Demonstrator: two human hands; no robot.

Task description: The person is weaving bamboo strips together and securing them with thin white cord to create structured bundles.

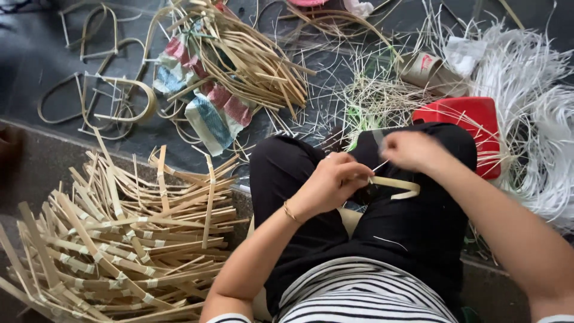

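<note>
Bamboo strip (pixel 396 186), pale and bent into a flat loop, sits over the person's lap, held between the two hands above black trousers (pixel 412 227). The left hand (pixel 330 181) is closed around the near end of the strip, fingers curled and thumb pressed on top, with a thin gold bracelet (pixel 290 212) at the wrist. The right hand (pixel 411 149) is blurred; it appears pinched shut on a thin white binding strand (pixel 380 165) that runs down to the strip just beside the left hand's fingers. The person wears a black-and-white striped top (pixel 359 293) and sits with knees raised. To the left, on a lower grey floor, lies a large heap of finished bamboo pieces (pixel 119 239), each a flat strip wrapped at points with pale bands, stacked crosswise and loosely. Beyond it, on the dark floor (pixel 36 54), several bent bamboo hoops (pixel 125 101) lie scattered, and near them a bundle of loose bamboo slivers (pixel 245 60) rests on a striped woven sack (pixel 209 116) in red, blue and white. Just beside the right knee stands a red plastic stool (pixel 472 116), partly hidden by the leg. A thick mass of white fibre strands (pixel 532 107) spreads along the right edge, and a tangle of fine pale and green shavings (pixel 376 98) lies between the sack and the stool.
</note>
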